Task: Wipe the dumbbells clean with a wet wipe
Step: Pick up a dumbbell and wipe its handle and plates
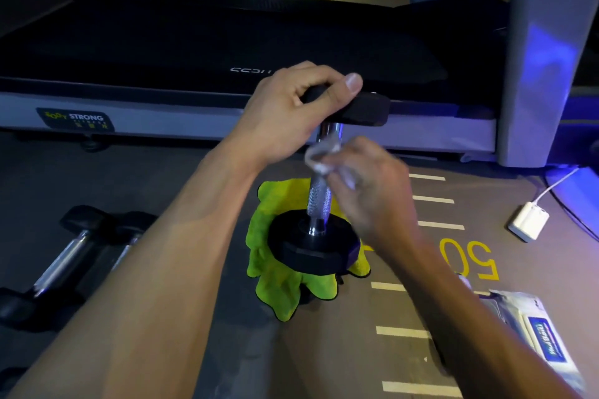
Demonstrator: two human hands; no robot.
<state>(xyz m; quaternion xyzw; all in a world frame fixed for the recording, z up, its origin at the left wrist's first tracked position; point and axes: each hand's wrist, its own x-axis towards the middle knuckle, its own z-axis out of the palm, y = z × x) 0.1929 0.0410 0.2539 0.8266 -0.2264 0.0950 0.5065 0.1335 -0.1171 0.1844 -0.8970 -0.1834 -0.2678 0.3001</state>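
At the centre of the frame the dumbbell [319, 201] stands on end on the green cloth [275, 285], so its handle is free. Your left hand [291, 113] clamps the top head to steady it. Your right hand [366, 191] pinches the wet wipe [319, 155] against the handle.

Left hand [291, 113] clenched up high, right hand [372, 194] lower with fingers [337, 172] pinched together.

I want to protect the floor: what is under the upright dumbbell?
A green cloth lies under the upright dumbbell, spreading past its bottom head toward the viewer. The head hides the cloth directly beneath it.
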